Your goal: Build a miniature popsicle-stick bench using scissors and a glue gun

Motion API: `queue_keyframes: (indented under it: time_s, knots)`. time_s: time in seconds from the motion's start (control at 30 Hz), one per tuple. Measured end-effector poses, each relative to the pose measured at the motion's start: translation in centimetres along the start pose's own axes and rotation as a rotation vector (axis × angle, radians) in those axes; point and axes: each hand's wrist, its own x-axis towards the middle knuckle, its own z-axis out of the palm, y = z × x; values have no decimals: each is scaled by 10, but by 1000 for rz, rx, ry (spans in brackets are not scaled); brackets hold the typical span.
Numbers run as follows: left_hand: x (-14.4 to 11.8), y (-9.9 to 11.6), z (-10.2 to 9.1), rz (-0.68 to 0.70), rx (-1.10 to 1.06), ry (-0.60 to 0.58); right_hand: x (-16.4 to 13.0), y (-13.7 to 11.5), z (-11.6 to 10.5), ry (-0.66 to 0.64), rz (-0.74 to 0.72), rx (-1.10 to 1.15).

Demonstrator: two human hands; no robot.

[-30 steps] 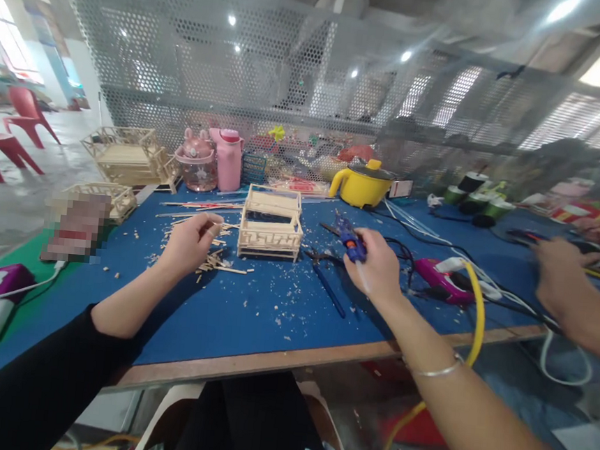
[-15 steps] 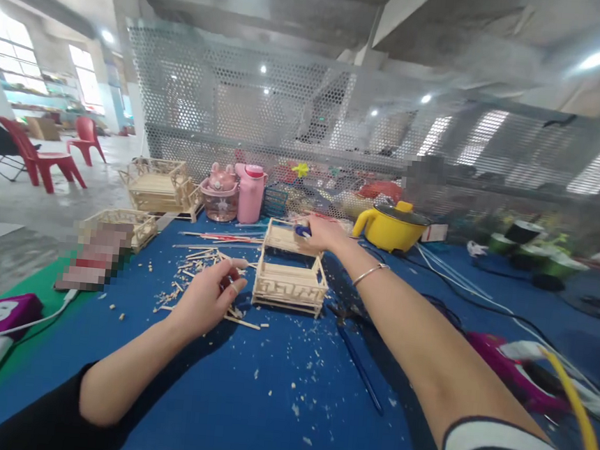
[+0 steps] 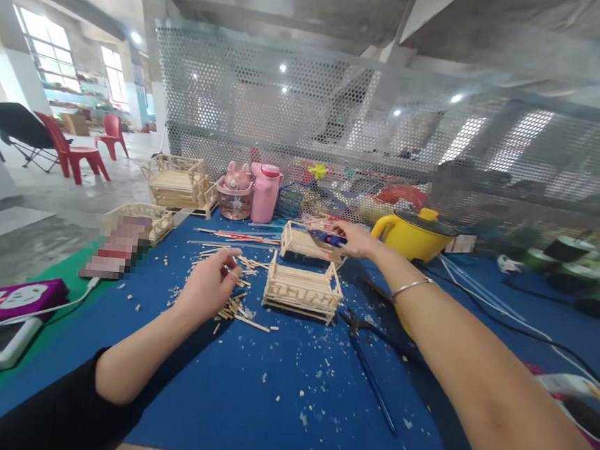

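My left hand (image 3: 209, 281) is over the pile of short wooden sticks (image 3: 230, 306), fingers curled in and thumb close to them; whatever lies between the fingertips is too small to make out. To the right, a small frame of pale wooden sticks with a railing (image 3: 302, 285) stands upright, apart from both hands. Behind it is a second stick frame (image 3: 298, 242). My right hand (image 3: 354, 240) reaches over that rear frame, wrapped round a blue hand tool with a narrow tip (image 3: 333, 240) pointing left; its exact kind is unclear.
Dark-blue-handled pliers (image 3: 371, 375) lie at the right of the front frame. A yellow pot (image 3: 409, 234), a pink bottle (image 3: 264, 197) and a pink basket (image 3: 235, 202) stand at the back. More stick frames (image 3: 177, 183) are at the left, beside a phone (image 3: 116, 247) on a cable.
The view has shifted, so things appear further right. My right hand has turned, and more of the blue tool shows. The left hand has drawn back slightly from the front frame.
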Motion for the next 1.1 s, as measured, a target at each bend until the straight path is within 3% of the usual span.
queue_keyframes:
  time_s: [0.13,0.3,0.37,0.47,0.6,0.7,0.9,1.0,1.1]
  knots:
    - [1,-2,1,6,13,-21,-12,6,-10,11,60,242]
    - [0,-2,2,35,-1,-61,-55,-16,-19,443,138,49]
    - [-3,1,2,78,-21,-141,-79,-32,-14,383,66,55]
    - [-9,8,4,129,37,-277,-110,-54,3,208,-181,60]
    - [-16,18,10,134,202,-331,-129,-69,22,199,-343,41]
    - [-16,21,17,142,250,-298,-136,-75,17,201,-334,-14]
    - [-10,16,19,41,288,-131,-167,-103,-14,193,-301,-272]
    - [-12,12,15,81,275,-157,-182,-124,-19,70,-202,-327]
    - [-17,12,11,214,231,-224,-188,-147,-13,37,-74,-348]
